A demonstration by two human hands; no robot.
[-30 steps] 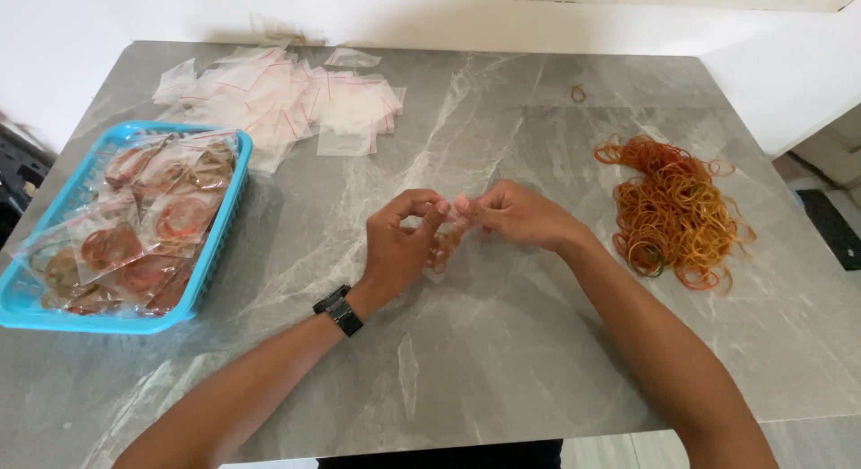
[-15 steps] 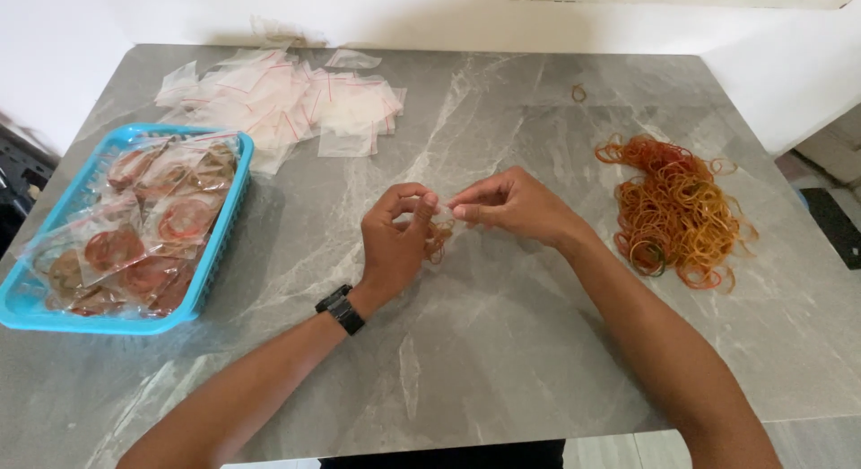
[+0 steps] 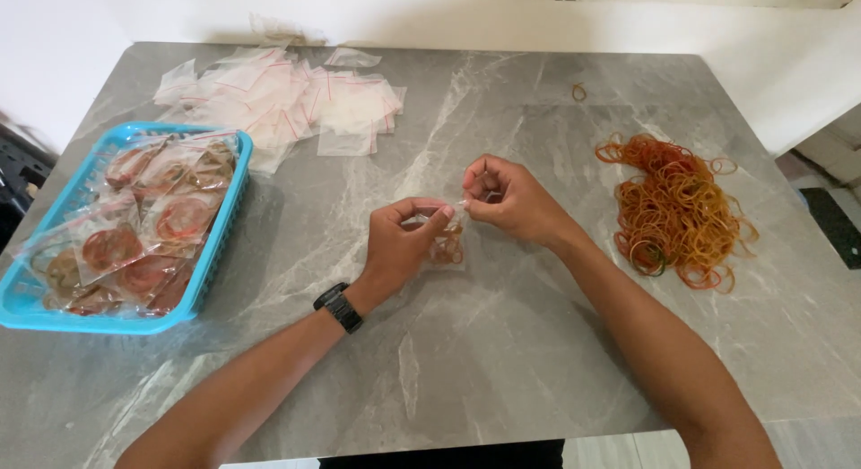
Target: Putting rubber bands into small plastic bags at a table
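A small clear zip bag (image 3: 446,243) with a few orange-brown rubber bands inside hangs between my two hands above the middle of the grey marble table (image 3: 484,343). My left hand (image 3: 402,245), with a black watch on its wrist, pinches the bag's top edge from the left. On the right end of the same top edge, my right hand (image 3: 507,198) pinches with thumb and fingertips. The two hands almost touch.
A loose heap of orange and red rubber bands (image 3: 673,209) lies at the right. A blue plastic basket (image 3: 54,294) at the left holds several filled bags. Empty clear zip bags (image 3: 287,97) are spread at the far left. One stray band (image 3: 578,93) lies near the far edge.
My right hand has lifted and shifted slightly up along the bag's top edge. The left hand dropped a little and the bag now hangs lower between them.
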